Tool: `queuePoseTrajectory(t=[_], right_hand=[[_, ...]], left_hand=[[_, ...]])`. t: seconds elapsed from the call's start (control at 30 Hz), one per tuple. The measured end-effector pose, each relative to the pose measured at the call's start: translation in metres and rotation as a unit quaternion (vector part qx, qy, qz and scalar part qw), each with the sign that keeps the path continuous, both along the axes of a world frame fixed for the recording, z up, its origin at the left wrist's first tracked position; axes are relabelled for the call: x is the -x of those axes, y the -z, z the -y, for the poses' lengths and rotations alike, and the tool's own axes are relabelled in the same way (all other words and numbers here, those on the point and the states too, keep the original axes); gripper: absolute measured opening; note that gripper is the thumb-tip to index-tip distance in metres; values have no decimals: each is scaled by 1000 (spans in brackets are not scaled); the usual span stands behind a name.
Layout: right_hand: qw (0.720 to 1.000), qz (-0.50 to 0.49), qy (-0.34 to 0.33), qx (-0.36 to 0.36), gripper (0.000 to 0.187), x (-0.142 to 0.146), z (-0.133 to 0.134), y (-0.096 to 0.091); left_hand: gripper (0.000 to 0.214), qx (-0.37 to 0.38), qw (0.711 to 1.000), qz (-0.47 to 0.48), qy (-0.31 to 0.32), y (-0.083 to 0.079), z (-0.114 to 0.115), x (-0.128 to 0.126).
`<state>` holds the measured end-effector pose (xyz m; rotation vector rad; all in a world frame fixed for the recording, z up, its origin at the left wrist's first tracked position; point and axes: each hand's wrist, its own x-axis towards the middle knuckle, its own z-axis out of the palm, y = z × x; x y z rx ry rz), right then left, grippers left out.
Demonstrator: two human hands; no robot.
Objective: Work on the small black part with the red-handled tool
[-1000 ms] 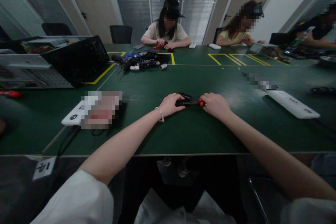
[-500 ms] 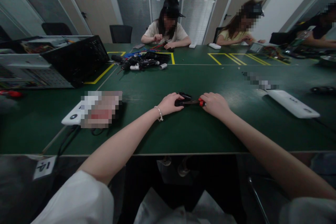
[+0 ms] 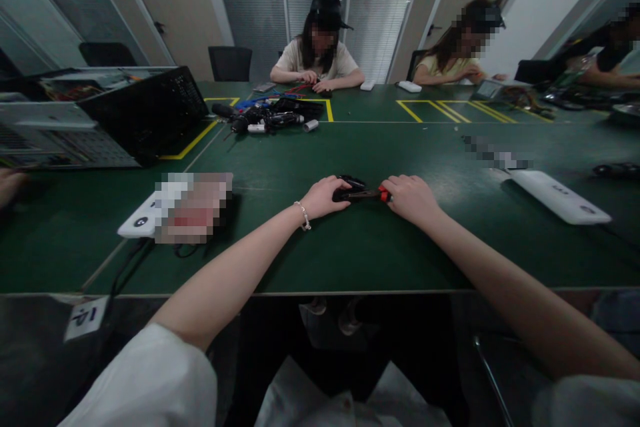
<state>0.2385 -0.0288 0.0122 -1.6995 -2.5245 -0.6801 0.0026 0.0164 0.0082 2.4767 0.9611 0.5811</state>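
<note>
My left hand point(image 3: 325, 195) is closed around a small black object point(image 3: 343, 195) on the green table; a glossy dark part point(image 3: 354, 181) shows just behind the thumb and fingers, and I cannot tell whether both are one piece. Opposite it, my right hand point(image 3: 411, 195) grips a red-handled tool point(image 3: 384, 193), with its fingers wrapped over the handle. The tool's thin dark metal end points left and meets the black object. Its exact kind is hidden by the hand.
An opened computer case point(image 3: 115, 123) stands at the left. White power banks point(image 3: 560, 197) lie on both sides, the left one point(image 3: 135, 219) with a cable. Cables and a drill-like tool point(image 3: 240, 121) are heaped ahead. Co-workers point(image 3: 320, 47) sit across the table point(image 3: 350, 253).
My two hands hold nearly the same position. A co-worker's hand has come in at the left edge, and the red item there is out of sight. The person opposite has lowered a hand.
</note>
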Motion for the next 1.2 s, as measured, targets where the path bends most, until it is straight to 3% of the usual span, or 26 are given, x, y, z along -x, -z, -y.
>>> queuePoseTrajectory(t=[0.7,1.2], right_hand=[[999,-2,17,31,21,1,-1,-2],[999,-14,19,34,21,4,1,-3]], left_hand=[[34,-24,1000,-11,0,6,-4,-1],[31,-3,1000,-15,-5,5,-5,1]])
